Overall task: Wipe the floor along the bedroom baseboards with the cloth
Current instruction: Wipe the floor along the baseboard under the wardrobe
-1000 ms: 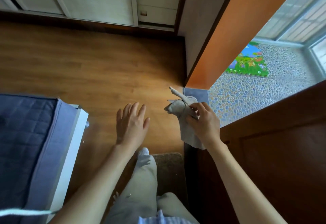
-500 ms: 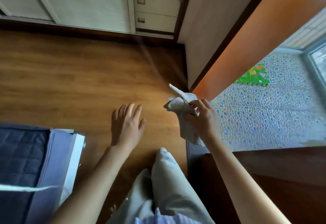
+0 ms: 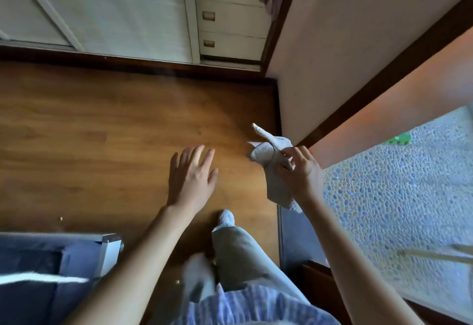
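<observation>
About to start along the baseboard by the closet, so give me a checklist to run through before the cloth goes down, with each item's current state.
1. Cloth in hand: ok, the right hand pinches it, bunched, with one end hanging.
2. Cloth on the floor: not ok, it is held up in the air.
3. Left hand free: ok, open and holding nothing.
4. Floor along the dark baseboard: ok, apart from a small speck near the bed corner.
5. Cloth damp or dry: cannot tell.
6. Body low enough to reach: cannot tell.
</observation>
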A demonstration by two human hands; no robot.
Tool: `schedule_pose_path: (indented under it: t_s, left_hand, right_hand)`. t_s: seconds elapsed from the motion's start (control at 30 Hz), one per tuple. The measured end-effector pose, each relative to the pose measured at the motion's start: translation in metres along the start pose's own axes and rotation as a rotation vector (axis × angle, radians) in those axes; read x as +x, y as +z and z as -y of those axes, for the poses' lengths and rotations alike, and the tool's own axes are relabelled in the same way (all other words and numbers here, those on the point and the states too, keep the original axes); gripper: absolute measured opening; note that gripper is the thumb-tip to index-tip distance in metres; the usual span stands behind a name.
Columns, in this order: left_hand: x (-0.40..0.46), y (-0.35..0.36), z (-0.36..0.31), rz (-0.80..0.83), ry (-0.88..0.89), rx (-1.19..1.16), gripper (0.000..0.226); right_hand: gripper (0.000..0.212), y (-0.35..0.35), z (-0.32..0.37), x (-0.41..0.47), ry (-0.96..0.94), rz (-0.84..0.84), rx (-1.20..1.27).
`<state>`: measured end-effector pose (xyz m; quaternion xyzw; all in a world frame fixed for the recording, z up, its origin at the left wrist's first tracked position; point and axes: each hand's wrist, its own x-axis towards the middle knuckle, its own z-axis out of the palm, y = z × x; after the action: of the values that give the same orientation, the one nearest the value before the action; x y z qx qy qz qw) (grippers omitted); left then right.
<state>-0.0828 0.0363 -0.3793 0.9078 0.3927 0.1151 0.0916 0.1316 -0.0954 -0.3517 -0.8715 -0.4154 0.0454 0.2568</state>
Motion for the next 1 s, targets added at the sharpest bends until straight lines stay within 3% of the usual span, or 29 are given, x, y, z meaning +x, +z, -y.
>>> schedule_pose_path:
  t_s: [0.13,0.27,0.37,0.67,0.73,0.83,1.0]
  left_hand:
    - [0.049,-0.001,0.012,-0.001,-0.006,-0.006,0.05]
    - [0.095,0.001,0.032,0.014,0.003,-0.018,0.05]
    - [0.137,0.005,0.051,0.028,0.016,-0.022,0.049]
    - [0.277,0.019,0.115,0.137,0.208,-0.039,0.052]
    - [0.304,0.024,0.121,0.155,0.256,-0.043,0.053]
    - [0.343,0.037,0.119,0.189,0.332,-0.053,0.049]
    - [0.398,0.071,0.093,0.288,0.445,-0.053,0.047]
  right_hand:
    - [0.052,0.004,0.008,0.052,0.012,0.014,-0.02]
    - [0.035,0.018,0.013,0.093,0.032,0.026,-0.053]
    - [0.034,0.038,0.02,0.124,0.054,0.021,-0.078]
    - [0.026,0.085,0.051,0.216,0.261,-0.087,-0.136]
    - [0.036,0.092,0.055,0.231,0.281,-0.143,-0.13]
    - [0.044,0.101,0.051,0.25,0.331,-0.186,-0.12]
    - [0.039,0.109,0.027,0.275,0.452,-0.251,-0.088]
